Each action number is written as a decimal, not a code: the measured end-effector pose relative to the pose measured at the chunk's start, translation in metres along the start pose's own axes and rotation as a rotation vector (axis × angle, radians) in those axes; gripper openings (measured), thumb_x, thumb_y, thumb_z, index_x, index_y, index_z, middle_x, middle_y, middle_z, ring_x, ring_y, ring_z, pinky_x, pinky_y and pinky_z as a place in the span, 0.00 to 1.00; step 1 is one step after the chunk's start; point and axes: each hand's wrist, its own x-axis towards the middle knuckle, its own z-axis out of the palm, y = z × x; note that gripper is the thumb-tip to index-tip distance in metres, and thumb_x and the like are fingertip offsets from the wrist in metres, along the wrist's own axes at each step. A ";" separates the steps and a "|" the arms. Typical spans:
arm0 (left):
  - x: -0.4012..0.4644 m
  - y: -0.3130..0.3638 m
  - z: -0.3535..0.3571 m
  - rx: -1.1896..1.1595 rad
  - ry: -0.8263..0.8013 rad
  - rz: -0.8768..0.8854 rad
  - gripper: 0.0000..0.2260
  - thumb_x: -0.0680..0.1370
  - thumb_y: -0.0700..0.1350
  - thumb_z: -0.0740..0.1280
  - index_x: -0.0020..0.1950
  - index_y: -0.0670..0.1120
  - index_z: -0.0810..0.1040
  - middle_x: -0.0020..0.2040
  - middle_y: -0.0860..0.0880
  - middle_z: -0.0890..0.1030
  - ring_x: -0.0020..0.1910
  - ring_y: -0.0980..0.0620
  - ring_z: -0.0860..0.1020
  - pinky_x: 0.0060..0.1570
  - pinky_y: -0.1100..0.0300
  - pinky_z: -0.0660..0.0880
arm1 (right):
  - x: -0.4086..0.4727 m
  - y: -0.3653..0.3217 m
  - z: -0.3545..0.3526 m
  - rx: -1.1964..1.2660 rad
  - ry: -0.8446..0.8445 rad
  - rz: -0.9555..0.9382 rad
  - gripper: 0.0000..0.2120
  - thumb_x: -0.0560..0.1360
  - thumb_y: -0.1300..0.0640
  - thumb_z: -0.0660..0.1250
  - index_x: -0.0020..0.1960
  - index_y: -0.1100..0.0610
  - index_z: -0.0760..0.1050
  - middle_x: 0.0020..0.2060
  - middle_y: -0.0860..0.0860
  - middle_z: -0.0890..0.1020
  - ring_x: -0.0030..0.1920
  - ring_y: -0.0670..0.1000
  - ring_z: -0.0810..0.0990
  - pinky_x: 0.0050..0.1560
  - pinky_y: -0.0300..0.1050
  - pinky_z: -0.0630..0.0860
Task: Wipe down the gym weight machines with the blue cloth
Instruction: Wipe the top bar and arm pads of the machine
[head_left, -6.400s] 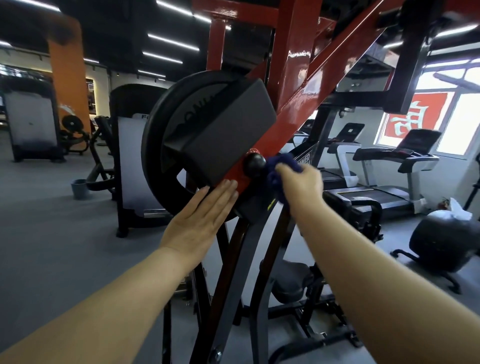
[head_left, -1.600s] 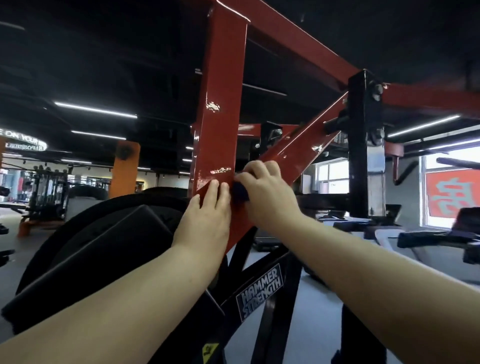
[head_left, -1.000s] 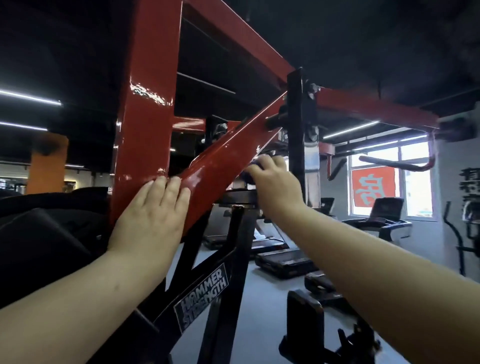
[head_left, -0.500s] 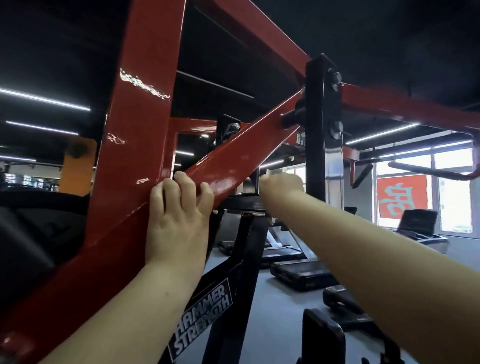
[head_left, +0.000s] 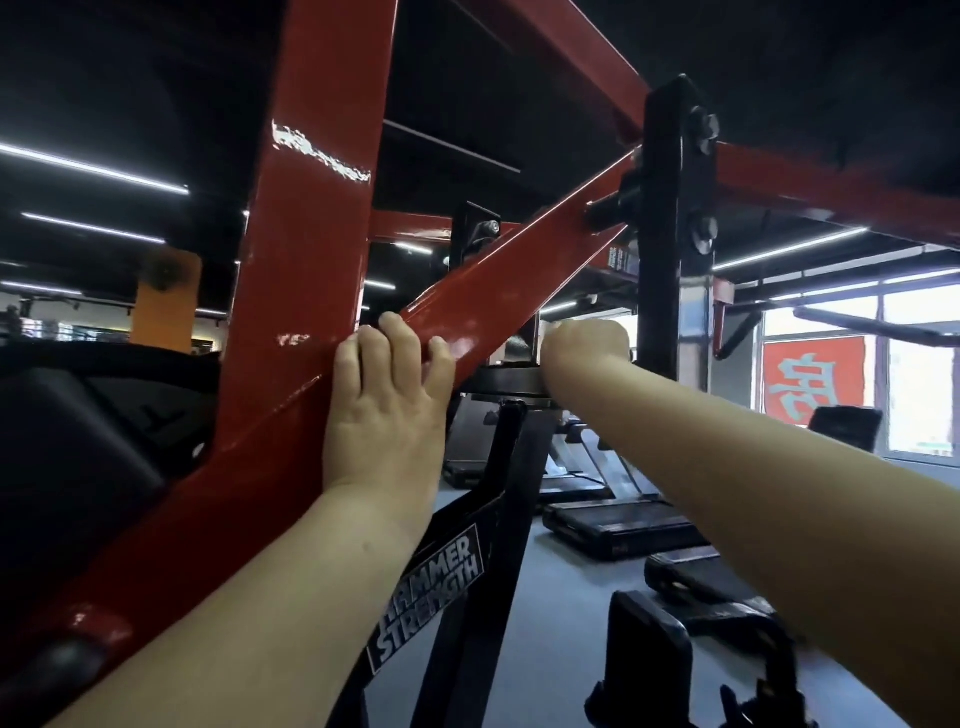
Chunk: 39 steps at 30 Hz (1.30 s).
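Note:
My left hand (head_left: 384, 405) grips the red diagonal beam (head_left: 519, 270) of the weight machine, fingers curled over its top edge beside the red upright (head_left: 311, 208). My right hand (head_left: 584, 345) reaches forward under that beam, bunched like a fist against the black bracket (head_left: 504, 382) just left of the black bolted post (head_left: 665, 234). The blue cloth is hidden behind this hand; only the back of the hand and the wrist show.
A black weight plate and pad (head_left: 78, 441) fill the left side. Below my arms runs a black strut with a Hammer Strength label (head_left: 431, 603). Treadmills (head_left: 623, 525) stand on the grey floor beyond, and a window with a red sign (head_left: 810, 384) is at right.
My right hand has slid up along the red beam from the pivot knob to the black post. My left hand moved from lying flat to gripping the beam.

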 end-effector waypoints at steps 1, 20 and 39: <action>-0.001 0.000 0.000 -0.005 -0.009 0.005 0.29 0.81 0.44 0.58 0.76 0.43 0.44 0.74 0.32 0.51 0.73 0.34 0.58 0.74 0.42 0.52 | 0.001 -0.002 0.001 0.030 -0.007 0.024 0.16 0.75 0.65 0.63 0.63 0.59 0.75 0.59 0.55 0.80 0.58 0.60 0.79 0.54 0.50 0.79; -0.013 -0.016 0.003 0.010 -0.085 0.125 0.29 0.83 0.47 0.48 0.77 0.42 0.34 0.75 0.30 0.37 0.77 0.33 0.43 0.76 0.42 0.41 | -0.053 0.016 0.004 0.034 0.230 -0.197 0.21 0.76 0.65 0.63 0.68 0.56 0.69 0.64 0.55 0.72 0.66 0.58 0.69 0.48 0.47 0.69; -0.022 -0.008 0.010 0.002 -0.112 0.081 0.29 0.75 0.42 0.32 0.77 0.43 0.30 0.74 0.30 0.31 0.75 0.32 0.35 0.74 0.39 0.38 | -0.069 0.010 0.058 -0.046 0.297 -0.260 0.23 0.79 0.54 0.63 0.73 0.56 0.68 0.78 0.55 0.53 0.79 0.58 0.46 0.76 0.58 0.52</action>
